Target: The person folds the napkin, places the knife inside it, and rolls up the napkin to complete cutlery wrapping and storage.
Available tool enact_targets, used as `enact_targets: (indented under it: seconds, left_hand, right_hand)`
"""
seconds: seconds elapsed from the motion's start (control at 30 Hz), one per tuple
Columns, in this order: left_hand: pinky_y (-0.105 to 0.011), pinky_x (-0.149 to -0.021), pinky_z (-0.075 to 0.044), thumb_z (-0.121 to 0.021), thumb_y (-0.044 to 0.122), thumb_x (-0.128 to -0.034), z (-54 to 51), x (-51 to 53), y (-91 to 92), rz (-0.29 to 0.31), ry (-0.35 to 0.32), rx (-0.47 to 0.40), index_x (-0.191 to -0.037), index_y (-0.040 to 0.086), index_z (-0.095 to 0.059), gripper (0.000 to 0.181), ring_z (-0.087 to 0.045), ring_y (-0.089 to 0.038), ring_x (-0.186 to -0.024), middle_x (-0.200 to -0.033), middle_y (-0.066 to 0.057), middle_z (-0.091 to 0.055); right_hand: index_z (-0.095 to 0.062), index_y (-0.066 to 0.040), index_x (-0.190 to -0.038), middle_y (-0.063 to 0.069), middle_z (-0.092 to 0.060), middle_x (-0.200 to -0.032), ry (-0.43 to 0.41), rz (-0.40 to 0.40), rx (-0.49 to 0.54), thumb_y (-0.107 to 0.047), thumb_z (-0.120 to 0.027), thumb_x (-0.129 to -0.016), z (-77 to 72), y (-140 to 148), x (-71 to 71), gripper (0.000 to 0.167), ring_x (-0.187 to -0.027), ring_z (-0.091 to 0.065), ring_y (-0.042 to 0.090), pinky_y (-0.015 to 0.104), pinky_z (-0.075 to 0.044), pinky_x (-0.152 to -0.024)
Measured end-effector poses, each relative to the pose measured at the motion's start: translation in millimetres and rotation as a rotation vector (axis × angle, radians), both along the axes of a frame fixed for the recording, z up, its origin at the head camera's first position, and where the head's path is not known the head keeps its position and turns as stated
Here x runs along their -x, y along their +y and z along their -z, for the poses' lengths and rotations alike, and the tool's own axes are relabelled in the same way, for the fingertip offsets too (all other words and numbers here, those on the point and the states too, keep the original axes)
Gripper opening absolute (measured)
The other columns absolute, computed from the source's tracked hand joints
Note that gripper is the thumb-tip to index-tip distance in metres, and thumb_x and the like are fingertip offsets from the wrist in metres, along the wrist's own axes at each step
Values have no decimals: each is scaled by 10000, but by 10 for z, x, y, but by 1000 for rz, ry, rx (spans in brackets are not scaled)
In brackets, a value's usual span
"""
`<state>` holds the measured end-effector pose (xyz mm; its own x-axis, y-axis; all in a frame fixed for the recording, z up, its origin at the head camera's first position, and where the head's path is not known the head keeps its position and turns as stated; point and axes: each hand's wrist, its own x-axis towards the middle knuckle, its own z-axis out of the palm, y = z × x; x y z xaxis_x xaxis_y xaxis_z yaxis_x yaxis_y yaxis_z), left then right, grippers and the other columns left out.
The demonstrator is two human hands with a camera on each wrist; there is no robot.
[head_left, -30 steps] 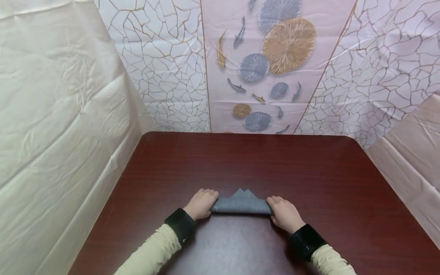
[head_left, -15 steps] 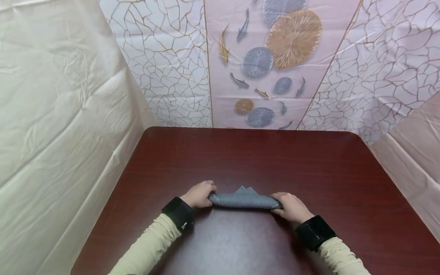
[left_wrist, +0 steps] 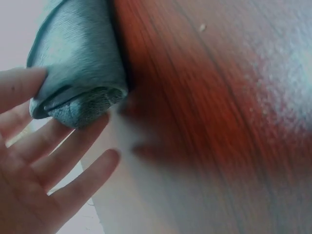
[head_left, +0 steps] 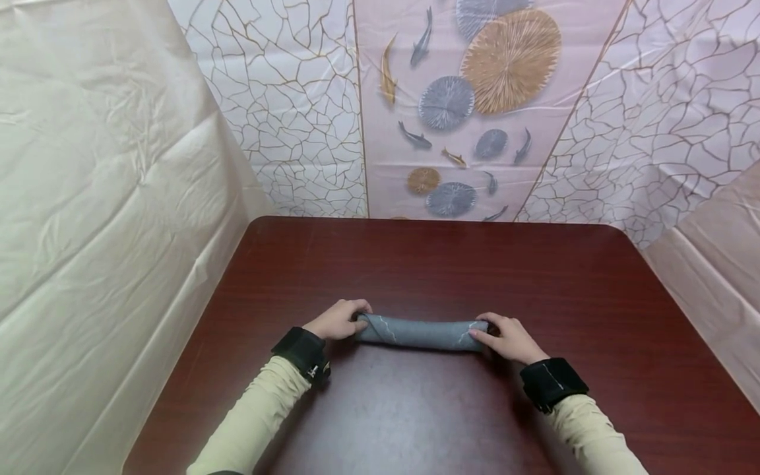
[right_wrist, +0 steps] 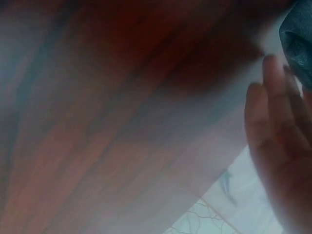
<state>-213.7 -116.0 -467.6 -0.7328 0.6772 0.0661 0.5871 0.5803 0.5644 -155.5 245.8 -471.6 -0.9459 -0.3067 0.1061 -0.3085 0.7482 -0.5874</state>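
A grey-blue cloth towel (head_left: 423, 334), rolled into a tube with thin pale lines near both ends, lies crosswise on the dark red-brown table (head_left: 392, 415). My left hand (head_left: 337, 320) holds its left end, the thumb on the near side and fingers around the far side. The left wrist view shows the spiral end of the towel (left_wrist: 78, 63) between thumb and fingers, with the lower fingers spread apart. At the right end, my right hand (head_left: 509, 338) pinches the roll between thumb and fingers. Only an edge of the towel (right_wrist: 298, 41) enters the right wrist view.
Behind the table hangs a patterned curtain (head_left: 309, 119) with gold crack lines and a pink panel. Beige cloth (head_left: 119, 218) covers the left side, and more hangs at the right. A small pale speck (left_wrist: 203, 28) lies on the tabletop.
The towel has rolled away from me, and the pointed corners that stuck out behind it are out of sight, with the roll looking thicker. Both hands have moved forward and slightly apart.
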Motion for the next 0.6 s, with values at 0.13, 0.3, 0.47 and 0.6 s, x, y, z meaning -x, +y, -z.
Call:
enact_targets:
  seconds: [0.13,0.3,0.47,0.6]
  left_hand:
    - [-315,-726,-450,-632,97,-828,16,36,32,-82,42,15,-970,77,-616,144,-579,-172,-810,-903,-34,-629]
    - [-352,-703,-458,-660,119,-822,-24,52,96,-176,28,104,-949,94,-642,131,-587,-189,-809,-891,-39,-635]
    - [-341,-674,-465,-671,154,-818,-13,66,162,-233,46,223,-949,110,-653,140,-584,-177,-786,-857,-28,-625]
    - [-352,-667,-482,-654,90,-797,-5,17,227,-183,236,296,-977,103,-655,180,-589,-212,-838,-916,-58,-614]
  right_hand:
    - [-637,-4,-985,49,-626,-808,19,59,-20,-286,-616,-865,-5,-46,67,307,-693,-562,158,333,-444,-624]
    - [-641,15,-954,84,-626,-808,33,104,-92,-293,-619,-859,30,-87,143,324,-698,-557,206,381,-440,-640]
    - [-620,31,-986,57,-574,-723,10,118,-132,-298,-612,-862,85,-99,180,351,-611,-493,170,343,-395,-574]
    - [-614,31,-1008,105,-574,-778,118,143,-168,-265,-653,-831,100,-151,159,346,-668,-530,233,378,-427,-588]
